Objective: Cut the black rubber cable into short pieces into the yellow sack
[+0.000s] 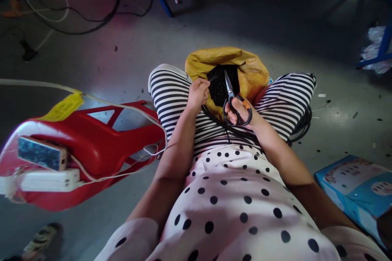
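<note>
Scissors (233, 102) gripped in right hand (241, 112), blades up over open yellow bag (228, 74) between striped knees. Left hand (198, 94) pinched shut on black cable end (211, 79) at bag mouth, just beside blades. Black cable (301, 124) coiled across lap. Risk: fingertips nicked, so close to blades; loose coil likely to slide off knee. Red stool (101, 147) left, phone (41, 153) on it.

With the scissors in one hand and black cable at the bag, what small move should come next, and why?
Probably bring the scissors to the black cable that the left hand pinches at the mouth of the yellow bag. The right hand grips the handles, the blades point up toward the bag, and they are not yet around the cable.
</note>
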{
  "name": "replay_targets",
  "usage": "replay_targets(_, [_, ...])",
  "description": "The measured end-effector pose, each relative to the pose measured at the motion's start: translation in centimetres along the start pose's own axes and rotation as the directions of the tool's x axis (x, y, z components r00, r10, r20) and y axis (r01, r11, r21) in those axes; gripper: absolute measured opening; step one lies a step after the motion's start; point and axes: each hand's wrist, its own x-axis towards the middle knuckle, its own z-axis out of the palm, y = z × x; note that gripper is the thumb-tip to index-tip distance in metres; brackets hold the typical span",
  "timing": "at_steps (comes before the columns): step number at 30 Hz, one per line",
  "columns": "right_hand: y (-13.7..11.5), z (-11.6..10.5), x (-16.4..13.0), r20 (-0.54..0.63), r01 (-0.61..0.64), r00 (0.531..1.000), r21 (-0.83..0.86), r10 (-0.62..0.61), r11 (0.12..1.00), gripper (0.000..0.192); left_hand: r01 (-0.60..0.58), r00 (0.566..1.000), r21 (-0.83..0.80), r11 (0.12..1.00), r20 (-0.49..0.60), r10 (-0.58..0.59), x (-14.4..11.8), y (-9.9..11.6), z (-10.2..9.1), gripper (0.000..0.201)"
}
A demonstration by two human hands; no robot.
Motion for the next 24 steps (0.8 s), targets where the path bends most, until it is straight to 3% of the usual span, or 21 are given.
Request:
replay_targets(3, [0.3, 0.1, 0.2, 0.016, 0.031, 0.999, 0.003, -0.032, 1.000, 0.076, -0.001, 0.998, 0.013, 1.000, 0.065, 0.000, -0.1, -0.1, -0.1, 0.026])
replay_targets(8, [1.6, -1.0, 1.6, -0.208, -0.008, 0.978, -0.168, -0.028, 0.986, 0.073, -0.055, 0.997, -0.059, 0.997, 0.047, 0.058, -0.1, -0.1, -0.3, 0.031])
replay_targets(11, [2.4, -1.8, 1.9, -0.210, -0.025, 0.978, -0.114, 0.000, 0.993, 0.071, -0.054, 0.997, -0.064, 0.996, 0.047, 0.057, -0.1, -0.2, -0.4, 0.033])
replay_targets(14, [2.3, -2.0, 1.8, -0.125, -0.010, 0.992, -0.005, 0.010, 1.000, 0.071, -0.055, 0.997, -0.090, 0.994, 0.058, 0.060, 0.1, -0.3, -0.4, 0.033])
replay_targets(17, [1.5, -1.7, 1.4, 0.052, -0.026, 0.998, 0.116, 0.020, 0.993, 0.075, -0.044, 0.996, -0.105, 0.993, 0.067, 0.051, 0.2, -0.3, -0.4, 0.032])
replay_targets(20, [0.7, -1.3, 1.3, 0.232, -0.080, 0.972, 0.167, 0.039, 0.983, 0.083, -0.032, 0.997, -0.090, 0.995, 0.067, 0.039, 0.3, -0.4, -0.3, 0.033])
replay_targets(24, [0.1, -0.3, 1.1, 0.378, -0.092, 0.926, 0.240, -0.006, 0.966, 0.088, -0.034, 0.997, -0.088, 0.996, 0.069, 0.040, 0.4, -0.6, -0.3, 0.034])
